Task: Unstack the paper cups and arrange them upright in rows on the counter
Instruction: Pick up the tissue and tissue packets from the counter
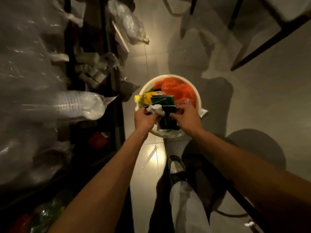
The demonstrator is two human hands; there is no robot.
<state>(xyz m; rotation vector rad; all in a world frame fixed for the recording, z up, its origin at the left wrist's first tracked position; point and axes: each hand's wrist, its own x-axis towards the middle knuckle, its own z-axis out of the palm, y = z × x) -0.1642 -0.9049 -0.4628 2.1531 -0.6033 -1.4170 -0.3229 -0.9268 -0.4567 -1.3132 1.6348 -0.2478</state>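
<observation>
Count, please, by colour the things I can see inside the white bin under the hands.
In the white bin:
Orange plastic bag: 1
Yellow packet: 1
Dark green cartons: 2
White crumpled paper: 1
Total: 5

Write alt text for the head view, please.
Seen from above, two hands reach into a full round bin on the floor: the left hand holds crumpled white paper, the right hand touches a dark green carton. Wrapped cup stacks lie at left.

This looks like a food or drink shop's back area. Bagged sleeves of disposable cups (80, 105) crowd dark shelving (116, 98) at left. A full waste bucket (199, 101) stands on the tiled floor (252, 98).
</observation>
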